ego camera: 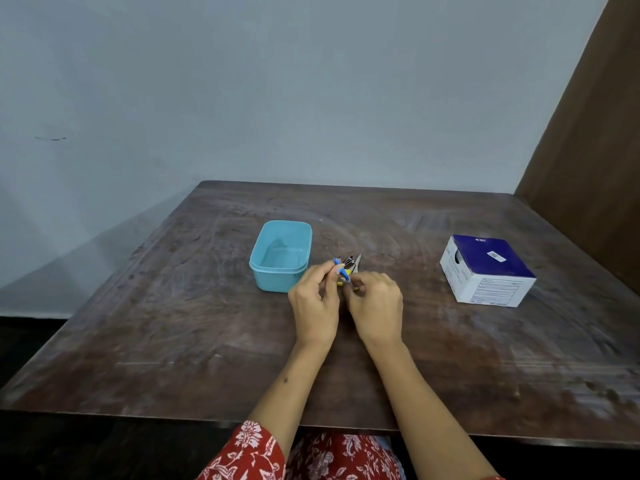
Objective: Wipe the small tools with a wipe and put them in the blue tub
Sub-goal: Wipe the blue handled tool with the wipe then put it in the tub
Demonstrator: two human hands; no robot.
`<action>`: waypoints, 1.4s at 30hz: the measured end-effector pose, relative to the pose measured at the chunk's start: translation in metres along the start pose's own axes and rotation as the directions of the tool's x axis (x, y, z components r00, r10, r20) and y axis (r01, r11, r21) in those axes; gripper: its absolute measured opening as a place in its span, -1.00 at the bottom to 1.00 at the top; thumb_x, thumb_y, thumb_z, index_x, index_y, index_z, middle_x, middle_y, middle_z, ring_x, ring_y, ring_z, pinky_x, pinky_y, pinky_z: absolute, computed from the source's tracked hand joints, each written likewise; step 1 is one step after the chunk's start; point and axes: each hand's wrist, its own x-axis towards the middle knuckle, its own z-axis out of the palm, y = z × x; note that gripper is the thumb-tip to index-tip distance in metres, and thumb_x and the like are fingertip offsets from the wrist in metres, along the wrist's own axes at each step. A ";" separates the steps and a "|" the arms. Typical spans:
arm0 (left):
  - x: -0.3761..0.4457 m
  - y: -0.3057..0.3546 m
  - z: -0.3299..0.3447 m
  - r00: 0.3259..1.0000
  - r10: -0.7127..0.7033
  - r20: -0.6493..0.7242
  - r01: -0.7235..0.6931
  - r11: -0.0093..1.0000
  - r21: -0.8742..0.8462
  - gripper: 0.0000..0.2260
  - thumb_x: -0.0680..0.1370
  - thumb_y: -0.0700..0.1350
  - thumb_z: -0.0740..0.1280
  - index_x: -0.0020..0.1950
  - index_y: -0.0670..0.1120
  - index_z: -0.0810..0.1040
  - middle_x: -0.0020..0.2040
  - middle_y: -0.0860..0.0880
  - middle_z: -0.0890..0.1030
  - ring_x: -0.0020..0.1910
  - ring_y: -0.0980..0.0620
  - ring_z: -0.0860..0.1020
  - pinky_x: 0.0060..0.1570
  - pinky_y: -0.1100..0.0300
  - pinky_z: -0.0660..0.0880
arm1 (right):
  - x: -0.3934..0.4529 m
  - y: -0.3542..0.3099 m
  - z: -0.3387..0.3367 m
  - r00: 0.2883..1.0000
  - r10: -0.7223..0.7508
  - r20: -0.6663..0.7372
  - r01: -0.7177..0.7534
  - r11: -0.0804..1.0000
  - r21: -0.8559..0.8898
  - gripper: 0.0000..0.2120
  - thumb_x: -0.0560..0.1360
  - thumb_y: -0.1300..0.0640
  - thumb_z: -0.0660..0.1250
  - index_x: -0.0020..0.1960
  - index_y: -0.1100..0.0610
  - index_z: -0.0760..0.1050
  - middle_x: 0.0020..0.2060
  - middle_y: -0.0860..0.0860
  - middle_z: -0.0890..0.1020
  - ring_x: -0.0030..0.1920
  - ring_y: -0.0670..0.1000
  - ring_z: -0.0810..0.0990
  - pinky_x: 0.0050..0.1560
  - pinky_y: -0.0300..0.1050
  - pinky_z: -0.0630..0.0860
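While you hold them between both hands, the small tools (346,268) form a tight bundle just above the table, with blue and yellow handle ends nearest your fingers and dark and metal tips fanning away from you. They look light, thin and stiff, probably slick on the metal and pointed at the far ends, so the coloured handles are the safer place to hold; a loose pinch could let one slide out. Your left hand (317,299) pinches the blue handle near its far end, fingers curled round it. Your right hand (375,303) closes on the near ends of the bundle, its fingertips hidden. No wipe is visible in either hand. Just left of your grip, the blue tub (265,270) stands open and looks empty. Well off to the right of your grip sits a white and dark blue cardboard box (485,271) on the wooden table (173,306).
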 end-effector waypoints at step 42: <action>0.002 -0.002 0.000 0.998 0.057 0.028 -0.058 0.996 0.064 -0.85 0.50 -0.27 0.32 0.03 -0.22 0.62 -0.17 -0.07 0.64 -0.21 0.12 0.54 -0.18 0.31 0.47 | 0.002 0.009 0.000 0.984 0.174 0.041 -0.178 0.973 0.144 -0.89 0.40 0.28 0.39 -0.12 0.14 0.66 -0.24 0.07 0.70 -0.20 0.07 0.65 -0.11 -0.06 0.56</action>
